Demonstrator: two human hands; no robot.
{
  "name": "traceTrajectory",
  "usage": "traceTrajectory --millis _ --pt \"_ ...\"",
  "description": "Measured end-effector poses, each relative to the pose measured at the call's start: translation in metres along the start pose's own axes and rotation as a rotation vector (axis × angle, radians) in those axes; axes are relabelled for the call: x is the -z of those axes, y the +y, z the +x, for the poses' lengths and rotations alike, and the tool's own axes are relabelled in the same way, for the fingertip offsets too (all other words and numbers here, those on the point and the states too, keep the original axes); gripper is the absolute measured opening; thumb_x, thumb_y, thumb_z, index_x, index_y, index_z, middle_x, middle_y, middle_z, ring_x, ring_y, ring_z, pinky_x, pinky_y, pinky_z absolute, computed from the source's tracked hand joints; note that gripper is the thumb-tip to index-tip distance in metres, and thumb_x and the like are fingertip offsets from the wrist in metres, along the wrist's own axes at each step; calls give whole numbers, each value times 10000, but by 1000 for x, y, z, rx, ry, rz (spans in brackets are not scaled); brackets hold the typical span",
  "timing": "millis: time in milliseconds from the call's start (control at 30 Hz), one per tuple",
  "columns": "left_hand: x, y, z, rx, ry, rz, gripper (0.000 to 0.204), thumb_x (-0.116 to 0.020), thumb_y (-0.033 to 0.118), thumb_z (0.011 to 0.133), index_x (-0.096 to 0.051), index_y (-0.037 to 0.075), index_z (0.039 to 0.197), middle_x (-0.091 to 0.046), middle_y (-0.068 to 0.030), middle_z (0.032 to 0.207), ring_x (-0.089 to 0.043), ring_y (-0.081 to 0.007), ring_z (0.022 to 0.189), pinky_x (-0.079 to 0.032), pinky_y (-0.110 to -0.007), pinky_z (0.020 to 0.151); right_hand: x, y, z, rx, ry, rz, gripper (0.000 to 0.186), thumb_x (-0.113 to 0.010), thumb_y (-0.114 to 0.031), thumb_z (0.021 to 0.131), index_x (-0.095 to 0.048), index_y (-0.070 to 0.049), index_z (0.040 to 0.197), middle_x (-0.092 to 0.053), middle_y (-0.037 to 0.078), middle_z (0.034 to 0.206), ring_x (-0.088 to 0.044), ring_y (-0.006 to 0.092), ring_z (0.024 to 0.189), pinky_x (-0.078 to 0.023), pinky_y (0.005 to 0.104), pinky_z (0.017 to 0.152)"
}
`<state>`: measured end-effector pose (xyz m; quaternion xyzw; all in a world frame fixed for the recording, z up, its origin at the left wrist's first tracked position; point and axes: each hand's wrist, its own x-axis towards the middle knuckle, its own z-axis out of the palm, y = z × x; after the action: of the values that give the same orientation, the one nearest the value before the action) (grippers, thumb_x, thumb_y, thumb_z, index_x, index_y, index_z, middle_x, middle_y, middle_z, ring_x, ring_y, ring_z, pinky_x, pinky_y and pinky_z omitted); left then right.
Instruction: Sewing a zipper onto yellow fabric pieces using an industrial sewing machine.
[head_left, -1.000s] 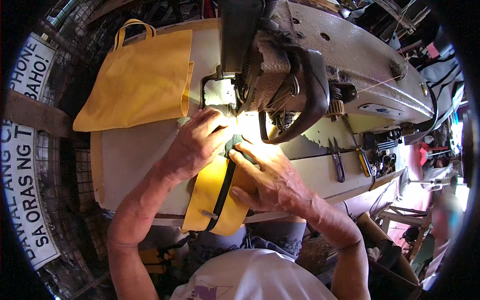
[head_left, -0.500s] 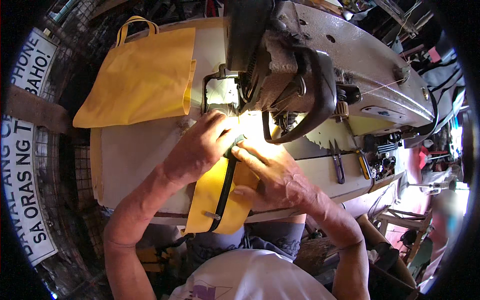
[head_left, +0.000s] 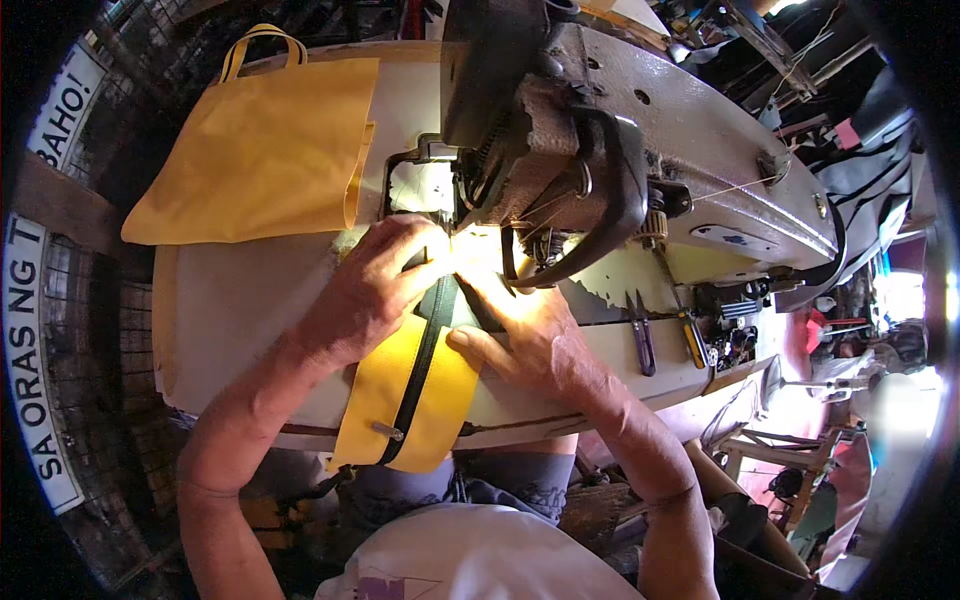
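Observation:
A yellow fabric panel with a black zipper down its middle stretches from the sewing machine toward my lap. Its metal zipper pull lies near the close end. My left hand pinches the zipper's far end beside the machine's brightly lit needle area. Fingers outstretched, my right hand lies to the right of the zipper, its thumb touching the panel's right edge and its index fingertip reaching the needle area. Glare and my fingers hide the exact stitching point.
At the back left of the table lies a yellow tote bag with looped handles. Thread snips and a yellow-handled screwdriver rest right of my right hand. A wire grille with signs stands left.
My right hand has moved away from my left, uncovering more of the zipper and a dark greenish strip. The whole scene has shifted slightly left in the picture.

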<state>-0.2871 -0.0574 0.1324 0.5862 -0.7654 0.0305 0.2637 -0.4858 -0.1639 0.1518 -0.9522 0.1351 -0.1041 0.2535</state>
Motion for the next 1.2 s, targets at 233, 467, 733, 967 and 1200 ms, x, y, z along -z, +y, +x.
traceTrajectory --millis 233,467,733,967,1200 --pt "-1 1 1 3 36 -94 328 -589 -17 740 -651 -14 1063 -608 -126 1059 -591 -302 1038 -513 -391 932 -4 14 -7 53 75 67 555 -681 -306 876 -562 -20 1337 -549 273 1330 -490 449 1254 -354 514 1081" --pt "4 2 4 -29 16 -83 271 -601 7 752 -653 -30 1015 -602 -119 1023 -593 -286 1011 -517 -383 915 2 12 -23 -120 243 -108 303 -705 -122 838 -690 -66 1136 -625 180 1123 -577 367 1043 -486 453 893" --pt "-2 2 8 11 9 -88 210 -642 -9 740 -650 -13 950 -598 -131 1003 -595 -308 972 -518 -400 874 36 43 -131 -619 425 -447 389 -636 -23 830 -622 -24 1219 -598 159 1075 -574 329 1032 -491 434 876" --pt "0 15 12 180 -53 -26 171 -701 61 830 -666 -20 977 -644 -178 1029 -631 -344 928 -518 -428 815 28 55 -43 -61 204 19 226 -561 -34 855 -566 -17 1080 -560 155 897 -634 325 810 -512 454 612" --pt "-1 18 12 200 -160 87 216 -705 18 760 -677 -41 966 -634 -205 959 -627 -362 918 -523 -442 816 -1 83 7 219 297 227 208 -611 -70 756 -562 10 942 -574 201 978 -613 413 858 -521 465 714"
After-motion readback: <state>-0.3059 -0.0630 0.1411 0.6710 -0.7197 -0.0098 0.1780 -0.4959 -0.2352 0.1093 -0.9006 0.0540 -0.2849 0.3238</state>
